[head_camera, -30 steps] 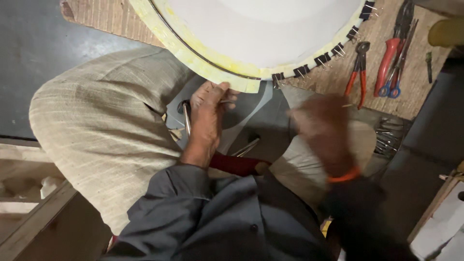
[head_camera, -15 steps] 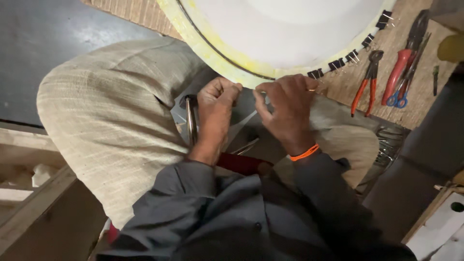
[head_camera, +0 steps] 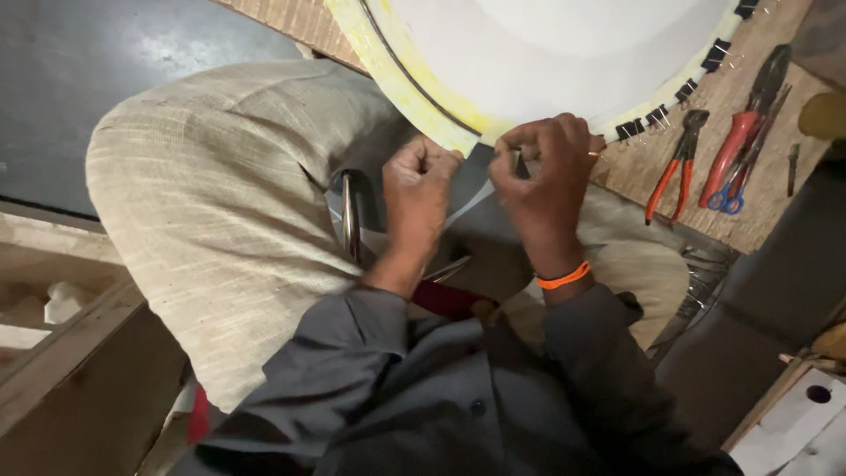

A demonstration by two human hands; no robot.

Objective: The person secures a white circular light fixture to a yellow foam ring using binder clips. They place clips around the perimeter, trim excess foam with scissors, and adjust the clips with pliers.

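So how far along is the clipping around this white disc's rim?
Done: a row of black binder clips already grips the right stretch of the white disc's rim. In hand: both the left hand and right hand pinch the rim's near edge, beside the last clip. Left: the yellow-edged left stretch shows no clips. Pliers lie unused on the board.

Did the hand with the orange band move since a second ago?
Yes. The right hand went up and leftward, from beside the pliers to the yellow rim of the white disc, close to the left hand.
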